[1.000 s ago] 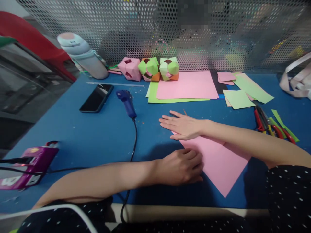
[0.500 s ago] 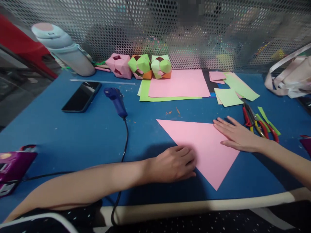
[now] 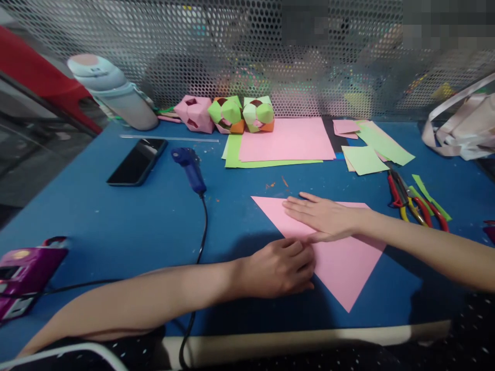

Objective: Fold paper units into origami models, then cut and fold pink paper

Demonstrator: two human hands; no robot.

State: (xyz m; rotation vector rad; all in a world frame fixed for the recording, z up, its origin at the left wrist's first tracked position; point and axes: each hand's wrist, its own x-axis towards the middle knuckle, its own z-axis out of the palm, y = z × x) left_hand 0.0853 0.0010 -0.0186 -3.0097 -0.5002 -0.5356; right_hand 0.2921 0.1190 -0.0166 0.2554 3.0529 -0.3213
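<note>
A pink sheet of paper (image 3: 345,270), folded into a rough triangle, lies on the blue table near its front edge. My left hand (image 3: 281,269) rests at the paper's left slanting edge, its fingers curled over that edge and their tips partly hidden. Flat on the upper part of the paper lies my right hand (image 3: 325,215), fingers stretched out to the left. The thumb of the right hand comes close to the left hand's knuckles; whether they touch I cannot tell.
A blue hot glue gun (image 3: 190,169) with a black cord lies left of the paper, beyond it a phone (image 3: 137,161) and a bottle (image 3: 116,93). Folded paper balls (image 3: 225,114) and a pink sheet stack (image 3: 286,139) stand behind. Pliers and scissors (image 3: 415,203) lie right.
My right hand has slid left across the paper, from its upper right edge toward the left corner. My left hand keeps its place at the slanting edge. The view has shifted slightly.
</note>
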